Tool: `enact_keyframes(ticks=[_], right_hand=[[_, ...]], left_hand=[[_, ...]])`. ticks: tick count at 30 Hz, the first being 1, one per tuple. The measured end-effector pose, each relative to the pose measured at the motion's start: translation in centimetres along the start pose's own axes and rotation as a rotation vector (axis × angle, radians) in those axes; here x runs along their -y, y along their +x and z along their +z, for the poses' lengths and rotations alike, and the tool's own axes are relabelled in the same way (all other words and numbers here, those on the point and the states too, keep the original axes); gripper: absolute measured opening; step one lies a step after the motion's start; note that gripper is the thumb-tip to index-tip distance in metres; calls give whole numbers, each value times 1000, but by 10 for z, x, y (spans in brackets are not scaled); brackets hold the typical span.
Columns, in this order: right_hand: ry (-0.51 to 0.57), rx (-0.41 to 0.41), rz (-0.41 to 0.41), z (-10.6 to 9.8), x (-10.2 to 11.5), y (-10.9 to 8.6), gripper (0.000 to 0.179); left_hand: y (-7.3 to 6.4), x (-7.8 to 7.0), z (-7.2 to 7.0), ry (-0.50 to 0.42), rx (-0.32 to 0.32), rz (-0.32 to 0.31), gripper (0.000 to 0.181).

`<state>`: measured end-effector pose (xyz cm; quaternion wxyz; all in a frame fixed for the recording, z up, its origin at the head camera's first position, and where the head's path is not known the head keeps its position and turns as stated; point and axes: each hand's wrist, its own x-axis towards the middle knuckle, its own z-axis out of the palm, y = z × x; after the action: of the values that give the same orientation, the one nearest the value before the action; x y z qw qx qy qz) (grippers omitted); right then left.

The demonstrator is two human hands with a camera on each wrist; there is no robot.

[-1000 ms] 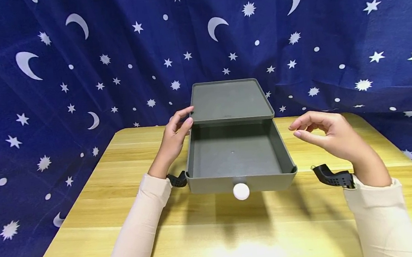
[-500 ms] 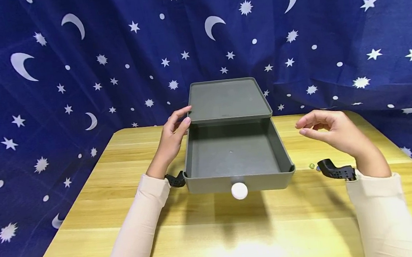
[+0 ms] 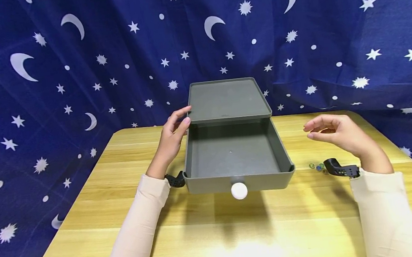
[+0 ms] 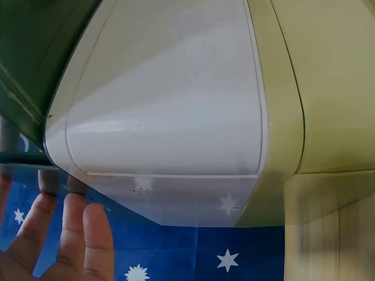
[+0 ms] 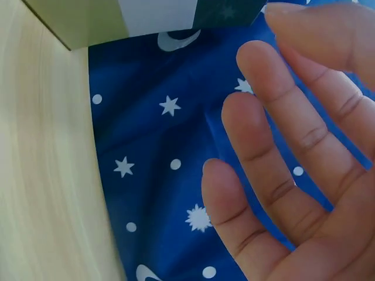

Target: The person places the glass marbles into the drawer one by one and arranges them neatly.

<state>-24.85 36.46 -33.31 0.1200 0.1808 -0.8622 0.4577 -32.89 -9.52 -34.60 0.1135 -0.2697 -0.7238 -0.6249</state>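
A grey drawer with a round white knob is pulled out from a small cabinet whose grey top has a raised rim. My left hand rests its fingers and thumb against the cabinet's upper left edge. In the left wrist view, its fingers are extended beside the cabinet's white, green and yellow side. To the right of the drawer, my right hand is held above the table, fingers loosely bent, nothing between them. Several small glass marbles lie below it, near its wrist camera.
The wooden table carries everything. A dark blue curtain with white moons and stars hangs behind and to the left of it. Black wrist cameras sit on both forearms.
My right hand has drifted rightward and slightly down, away from the drawer, uncovering the marbles. The left hand stays on the cabinet. The view has shifted slightly.
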Motion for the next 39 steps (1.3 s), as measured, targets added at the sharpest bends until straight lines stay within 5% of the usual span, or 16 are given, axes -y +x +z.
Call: enact_keyframes(ticks=[16,24,39], right_hand=[[64,92,98,-2,-32,-5,18],[-7,145,124,-1,-52,-10,13],[-32,336,239,0,-72,-15,15]], left_hand=[[0,-3,0,6,-4,-2,47],[-2,-3,0,4,3,-9,49],[-3,-3,1,13,-3,-9,47]])
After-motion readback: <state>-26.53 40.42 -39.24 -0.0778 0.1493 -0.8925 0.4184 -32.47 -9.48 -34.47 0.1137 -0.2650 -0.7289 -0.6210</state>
